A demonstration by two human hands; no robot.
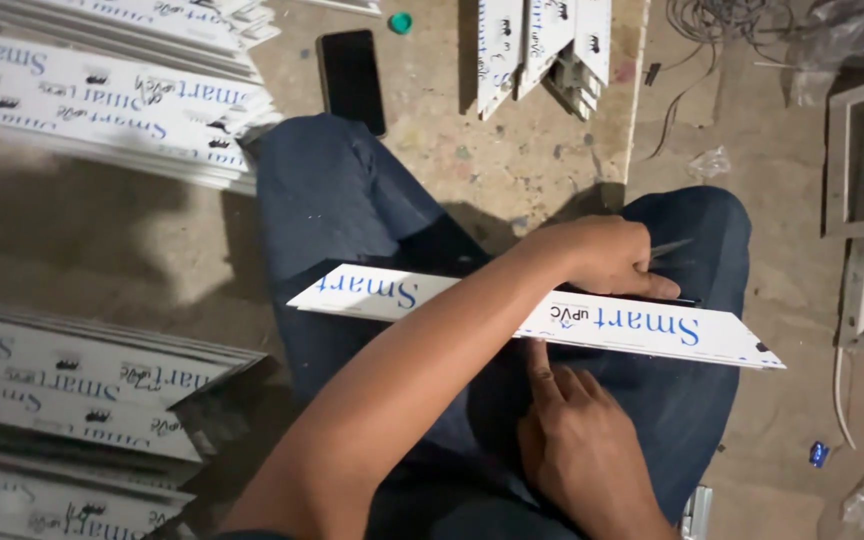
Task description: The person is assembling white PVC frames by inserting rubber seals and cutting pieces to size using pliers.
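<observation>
A long white plastic profile strip (642, 325) with blue print and mitred ends lies across my lap, on my blue jeans (337, 200). My left arm crosses over it. My left hand (602, 255) is closed at the strip's far edge, with a thin grey pointed tool (674, 246) sticking out of the fist. A black line runs along that far edge by my thumb. My right hand (577, 440) rests on my thigh below the strip, its index finger stretched up to touch the near edge and the other fingers curled.
Stacks of similar white strips lie at the left (72, 400), upper left (102, 95) and top centre (542, 45) on the concrete floor. A black phone (352, 78) and a green cap (400, 22) lie beyond my knee. White frame pieces (857, 230) and cables (722, 20) sit at the right.
</observation>
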